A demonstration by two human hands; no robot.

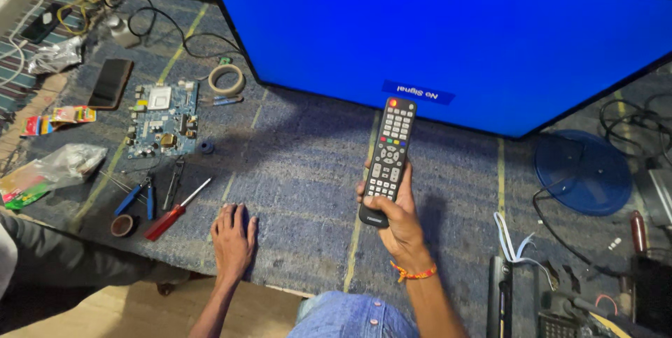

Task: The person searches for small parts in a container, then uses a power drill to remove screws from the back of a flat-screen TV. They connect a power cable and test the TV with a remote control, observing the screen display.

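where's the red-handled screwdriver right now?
In the head view, the red-handled screwdriver lies on the blue mat, just left of the flat left hand, beside the blue-handled pliers and below the circuit board.

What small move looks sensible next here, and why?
Probably a thumb press on a remote button: the right hand holds it aimed at the blue screen, which shows only a small notice. The left hand rests flat on the mat.

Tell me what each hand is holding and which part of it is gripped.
The right hand grips the black remote control by its lower end, thumb across the bottom buttons. The left hand holds nothing; it rests flat on the blue mat.
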